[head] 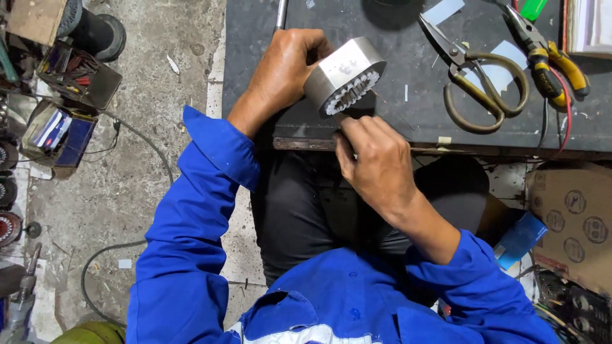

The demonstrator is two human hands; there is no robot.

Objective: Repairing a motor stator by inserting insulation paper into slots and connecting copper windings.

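Note:
My left hand (284,70) grips the back of a grey metal motor stator (344,75), a faceted block with a toothed round opening lined with pale strips, tilted toward me on the dark workbench (395,121). My right hand (376,162) is just below the opening, its fingers pinched together at the lower edge of the stator; what they pinch is too small to tell. Both sleeves are blue.
Brass-handled scissors (475,79) and yellow-handled pliers (548,57) lie on the bench to the right, with small paper scraps. A cardboard box (574,223) stands at right below the bench. Small boxes of parts (60,124) and cables lie on the concrete floor at left.

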